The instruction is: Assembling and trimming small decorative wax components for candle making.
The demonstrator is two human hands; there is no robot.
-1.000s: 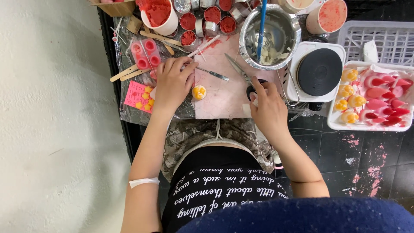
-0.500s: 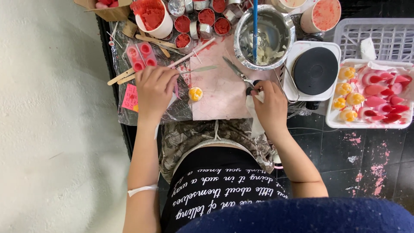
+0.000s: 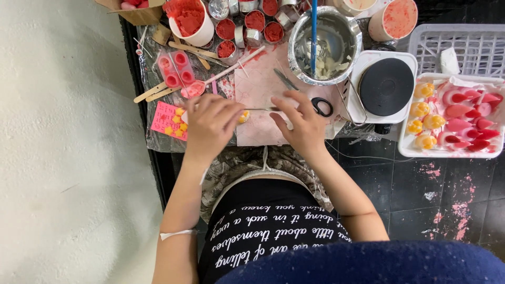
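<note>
Pink mat (image 3: 263, 84): hands (image 3: 210, 123) (image 3: 300, 123) pinch thin metal tool (image 3: 259, 109).

A small yellow piece (image 3: 243, 116) lies on a pale pink sheet (image 3: 260, 113). The pink card (image 3: 164, 120) carries yellow shapes. The round metal tins (image 3: 255, 21) hold red filling, and a blue stick (image 3: 314, 34) stands in the silver bowl (image 3: 350, 44). The hotplate (image 3: 386, 87) is white with a black disc.

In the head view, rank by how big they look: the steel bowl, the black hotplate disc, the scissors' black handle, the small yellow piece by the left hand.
1. Steel bowl
2. Black hotplate disc, slightly smaller
3. Scissors' black handle
4. Yellow piece, partly hidden by the left hand, so unsure
</note>
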